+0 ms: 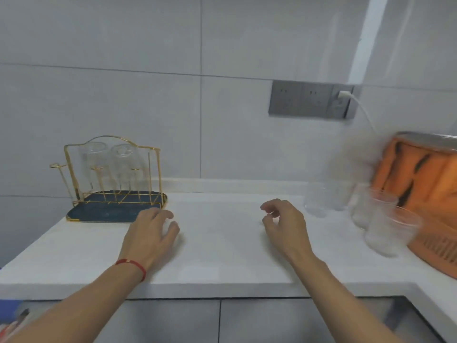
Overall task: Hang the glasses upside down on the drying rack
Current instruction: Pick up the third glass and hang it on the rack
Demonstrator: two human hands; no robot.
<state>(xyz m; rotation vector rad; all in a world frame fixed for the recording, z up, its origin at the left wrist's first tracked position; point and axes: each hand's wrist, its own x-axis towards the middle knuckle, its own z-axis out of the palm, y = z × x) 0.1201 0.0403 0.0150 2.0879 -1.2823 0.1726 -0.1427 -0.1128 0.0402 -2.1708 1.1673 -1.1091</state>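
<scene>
Item: gold wire drying rack (112,174) on a dark blue drip tray (103,214), standing at the left rear of the white countertop (222,243). Contents: two clear glasses hung mouth-down on rear pegs, the left hung glass (92,160) and the right hung glass (125,162) side by side; front pegs and the outer left peg (58,167) bare. Stock awaiting hanging: upright clear glasses grouped at the right of the countertop, just beside an orange basket (425,194); the far glass (317,200) stands nearest the middle, the near glass (392,231) closest to the front edge, others between; blur prevents a firm count. Left hand (150,233): empty, fingers loosely spread, palm down over the countertop, just in front of the tray. Right hand (284,224): empty, fingers half curled, holding nothing, hovering over the countertop. Governing relation: the waiting glasses lie to the right of the right hand, near it, and well apart from the left hand; their long axes stand vertical, mouths up. Judgement: the right hand is better placed to fetch, and each glass needs inverting before it goes on a peg.
</scene>
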